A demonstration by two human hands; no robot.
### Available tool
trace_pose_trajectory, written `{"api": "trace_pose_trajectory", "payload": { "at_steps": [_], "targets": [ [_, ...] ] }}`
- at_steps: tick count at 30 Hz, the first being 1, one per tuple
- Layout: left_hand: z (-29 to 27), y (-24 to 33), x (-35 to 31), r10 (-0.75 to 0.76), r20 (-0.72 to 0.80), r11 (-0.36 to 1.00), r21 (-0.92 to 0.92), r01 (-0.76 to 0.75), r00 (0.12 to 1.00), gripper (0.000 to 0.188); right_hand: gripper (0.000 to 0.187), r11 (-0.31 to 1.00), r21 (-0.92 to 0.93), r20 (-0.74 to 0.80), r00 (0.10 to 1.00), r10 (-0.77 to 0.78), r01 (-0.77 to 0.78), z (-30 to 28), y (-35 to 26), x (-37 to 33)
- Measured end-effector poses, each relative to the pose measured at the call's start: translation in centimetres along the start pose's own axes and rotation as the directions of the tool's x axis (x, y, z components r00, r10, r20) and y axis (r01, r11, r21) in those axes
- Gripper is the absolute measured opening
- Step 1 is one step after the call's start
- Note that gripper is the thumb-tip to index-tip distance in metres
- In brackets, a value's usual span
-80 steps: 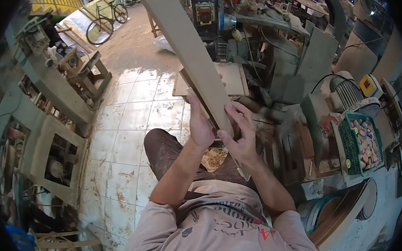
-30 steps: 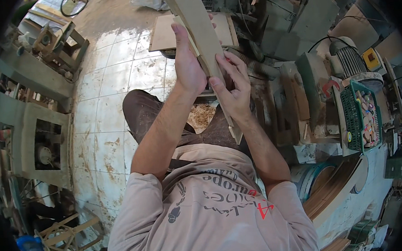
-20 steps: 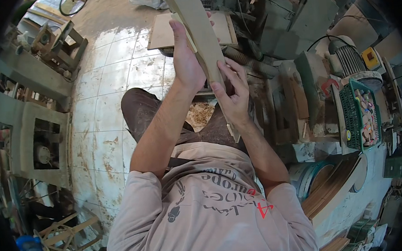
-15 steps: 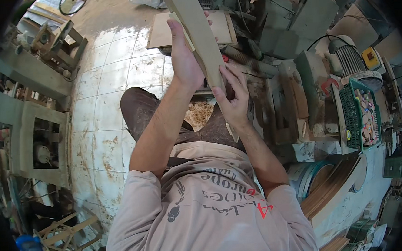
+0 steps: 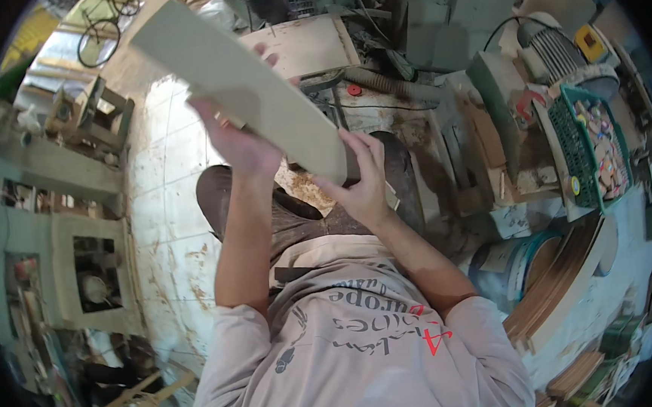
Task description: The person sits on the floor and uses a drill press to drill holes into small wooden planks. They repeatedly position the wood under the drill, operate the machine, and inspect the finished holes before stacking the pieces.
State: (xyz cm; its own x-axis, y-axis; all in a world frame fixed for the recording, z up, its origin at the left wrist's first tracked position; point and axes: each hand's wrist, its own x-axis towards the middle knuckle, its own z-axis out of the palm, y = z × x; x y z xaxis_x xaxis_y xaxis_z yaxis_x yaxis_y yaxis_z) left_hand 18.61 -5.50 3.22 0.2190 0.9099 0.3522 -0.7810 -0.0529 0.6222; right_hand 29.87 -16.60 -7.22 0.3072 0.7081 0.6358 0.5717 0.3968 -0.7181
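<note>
The long, flat, pale-tan wooden board (image 5: 250, 88) has swung over to the person's left in the last half second. Its far end, cut off by the top edge a moment ago, is now wholly in view, and the broad face is turned more squarely up toward the eyes. The board slants above the lap, held clear of the white tiled floor (image 5: 167, 196), with a bare left hand (image 5: 248, 150) and a bare right hand (image 5: 366, 185) both clamped on it.

The left hand, somewhat blurred, cradles it from beneath, thumb along the left edge and fingertips showing past the right. A thin, pale, yellowish strip (image 5: 231, 119) lies just beside that palm; whether it is joined to the board cannot be told. The right hand pinches the near end, fingers at the right edge, thumb by the lower tip.

For the handling, the turn seems to mean that the broad face is now the one open to view, while the underside is hidden. The left hand probably bears most of the weight and the right steadies. Between the brown-trousered thighs (image 5: 224, 203), a heap of light-brown wood shavings (image 5: 300, 181) shows below the board
</note>
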Motion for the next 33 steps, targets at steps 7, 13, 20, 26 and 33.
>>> {"api": "trace_pose_trajectory", "payload": {
  "at_steps": [7, 13, 20, 26, 33],
  "targets": [
    [-3.1, 1.5, -2.1, 0.100, -0.163, 0.992, 0.097, -0.085, 0.982, 0.080, 0.079, 0.997, -0.076, -0.071, 0.997, -0.013, 0.007, 1.5, -0.2, -2.7],
    [-3.7, 1.2, -2.9, 0.116, -0.224, 0.992, 0.081, -0.100, 0.968, 0.078, 0.077, 0.996, -0.094, -0.024, 1.000, -0.005, 0.002, 1.1, 0.0, -3.0],
    [-3.7, 0.7, -2.9, 0.202, -0.279, 0.965, 0.219, -0.142, 0.939, 0.072, 0.071, 0.997, -0.072, -0.006, 1.000, -0.006, 0.005, 1.3, 0.6, -3.1],
    [-5.4, 0.0, -2.6, 0.178, -0.282, 0.961, 0.257, -0.104, 0.943, 0.074, 0.073, 0.998, -0.069, 0.016, 1.000, 0.011, -0.010, 1.1, 2.1, -4.2],
    [-6.0, 0.0, -2.4, 0.174, -0.265, 0.950, 0.300, -0.090, 0.949, 0.078, 0.072, 0.998, -0.061, 0.038, 0.999, 0.026, -0.023, 0.2, 3.2, -5.1]
  ]
}}
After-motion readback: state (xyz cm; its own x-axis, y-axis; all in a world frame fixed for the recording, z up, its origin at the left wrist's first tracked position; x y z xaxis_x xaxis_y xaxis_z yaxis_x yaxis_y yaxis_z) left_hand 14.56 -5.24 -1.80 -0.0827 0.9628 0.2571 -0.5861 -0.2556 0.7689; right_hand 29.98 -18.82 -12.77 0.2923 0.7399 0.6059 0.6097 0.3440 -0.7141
